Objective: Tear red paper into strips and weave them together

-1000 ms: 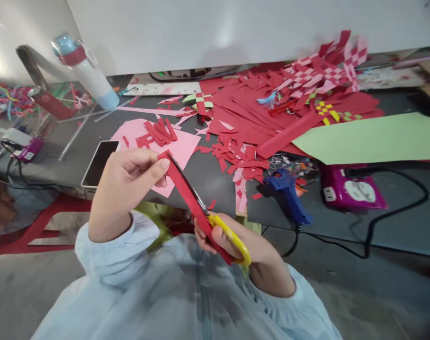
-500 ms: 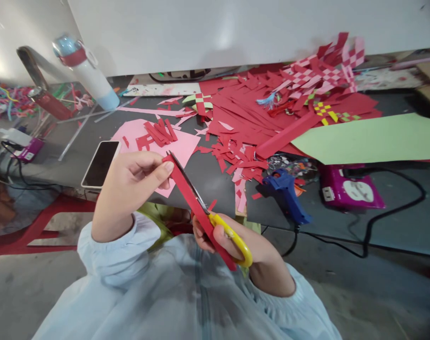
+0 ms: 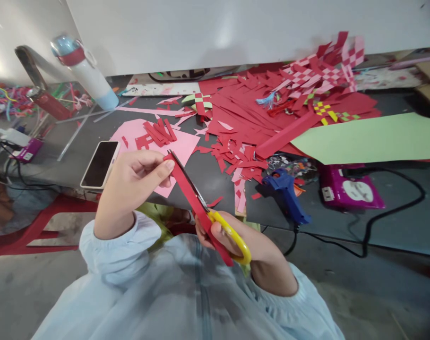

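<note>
Between thumb and fingers, my left hand (image 3: pixel 139 174) pinches the upper end of a long red paper strip (image 3: pixel 187 189). My right hand (image 3: pixel 224 231) grips yellow-handled scissors (image 3: pixel 232 231), whose blades lie along the strip's right edge and look nearly closed, tips close to my left fingers. The strip's lower end passes by my right hand and sticks out below it. A thin red sliver (image 3: pixel 215 202) curls off beside the blades, above my right hand. Beyond my left hand, short red paper pieces (image 3: pixel 160 131) rest on a pink sheet (image 3: pixel 186 141).
A phone (image 3: pixel 100 163) lies left of the pink sheet. A blue glue gun (image 3: pixel 286 193) and a purple box (image 3: pixel 351 189) with a black cable are at right. Red paper (image 3: pixel 243 113), scraps and a green sheet (image 3: pixel 374 140) cover the back. A bottle (image 3: pixel 89 75) stands at left.
The thin red sliver beside the blades has grown longer and leans further right. My right hand and the scissors have shifted very slightly up and left; my left hand keeps its pinch.
</note>
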Demonstrator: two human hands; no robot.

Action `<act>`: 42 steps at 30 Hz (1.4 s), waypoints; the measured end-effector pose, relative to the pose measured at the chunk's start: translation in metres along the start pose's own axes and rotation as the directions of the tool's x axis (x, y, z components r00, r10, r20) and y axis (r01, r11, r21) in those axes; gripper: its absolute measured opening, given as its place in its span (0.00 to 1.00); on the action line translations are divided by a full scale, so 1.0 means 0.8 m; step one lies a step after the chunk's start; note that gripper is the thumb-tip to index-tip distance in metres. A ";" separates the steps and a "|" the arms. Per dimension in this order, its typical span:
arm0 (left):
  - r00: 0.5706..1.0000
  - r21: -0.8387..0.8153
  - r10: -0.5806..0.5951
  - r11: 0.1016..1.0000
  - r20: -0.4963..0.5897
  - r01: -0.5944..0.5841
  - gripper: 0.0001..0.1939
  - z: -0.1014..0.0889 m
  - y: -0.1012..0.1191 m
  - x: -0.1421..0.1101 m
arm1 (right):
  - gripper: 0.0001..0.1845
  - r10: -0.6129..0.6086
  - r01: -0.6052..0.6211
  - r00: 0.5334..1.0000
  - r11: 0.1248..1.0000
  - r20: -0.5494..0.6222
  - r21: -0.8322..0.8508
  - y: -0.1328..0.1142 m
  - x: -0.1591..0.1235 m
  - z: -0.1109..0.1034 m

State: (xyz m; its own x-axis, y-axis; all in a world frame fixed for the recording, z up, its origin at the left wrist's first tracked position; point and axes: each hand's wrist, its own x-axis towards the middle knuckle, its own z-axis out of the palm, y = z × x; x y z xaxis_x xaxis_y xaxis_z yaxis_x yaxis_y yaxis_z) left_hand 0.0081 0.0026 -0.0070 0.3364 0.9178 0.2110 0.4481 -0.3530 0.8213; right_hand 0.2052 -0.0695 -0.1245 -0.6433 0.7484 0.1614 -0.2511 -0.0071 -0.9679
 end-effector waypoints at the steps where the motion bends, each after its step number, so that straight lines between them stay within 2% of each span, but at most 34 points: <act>1: 1.000 0.000 -0.003 1.000 -0.003 0.003 0.14 0.000 -0.001 0.001 | 0.25 0.005 -0.005 1.000 1.000 0.002 -0.012 -0.002 0.001 -0.001; 11: 0.996 -0.046 -0.071 0.997 -0.052 0.069 0.13 0.003 -0.010 0.017 | 0.26 0.054 -0.054 0.998 0.998 -0.012 -0.018 -0.008 0.009 -0.011; 18: 0.997 -0.046 -0.071 0.997 -0.041 0.069 0.14 -0.002 -0.010 0.038 | 0.28 0.085 -0.087 0.996 0.994 -0.032 -0.061 -0.017 0.021 -0.023; 26: 0.997 -0.112 -0.077 0.991 -0.006 0.076 0.16 -0.002 -0.029 0.066 | 0.28 0.143 -0.146 0.988 0.988 -0.059 -0.041 -0.026 0.035 -0.039; 34: 0.989 -0.186 -0.147 0.971 0.025 0.149 0.14 0.003 -0.045 0.087 | 0.28 0.243 -0.240 0.960 0.970 -0.137 0.041 -0.023 0.048 -0.047; 42: 0.979 -0.324 -0.186 0.924 0.079 0.202 0.15 0.014 -0.081 0.100 | 0.31 0.336 -0.306 0.931 0.931 -0.144 0.200 -0.013 0.060 -0.047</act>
State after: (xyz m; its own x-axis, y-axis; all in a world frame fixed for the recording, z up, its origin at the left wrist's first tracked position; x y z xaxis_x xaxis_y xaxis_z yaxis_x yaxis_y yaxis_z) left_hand 0.0150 0.0973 -0.0493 0.3116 0.9501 0.0121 0.2138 -0.0825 0.9734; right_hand 0.2043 -0.0087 -0.1139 -0.5788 0.7898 -0.2032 -0.1817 -0.3679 -0.9120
